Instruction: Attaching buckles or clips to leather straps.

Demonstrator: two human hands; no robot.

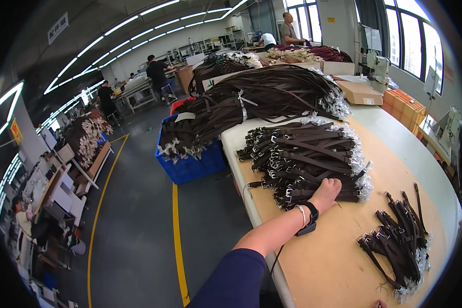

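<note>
A thick pile of dark brown buckled straps [313, 154] lies across the tan-covered table [323, 246], silver buckles to the left and clear plastic-wrapped ends to the right. My left hand [327, 195], with a dark band and a bracelet at the wrist, is at the near edge of this pile. Its fingers are curled down onto the nearest straps, their tips hidden. Only a bit of my right hand [380, 304] shows at the bottom edge, below a smaller loose group of similar buckled straps [398, 241] at the right. What it holds, if anything, is out of sight.
Beyond the pile, long brown straps [262, 92] tied in a bundle hang over a blue crate [190, 164] on the floor. A cardboard box [359, 92] and orange stacked boxes [403, 108] stand farther right, near sewing machines [377, 69]. Several people work in the background.
</note>
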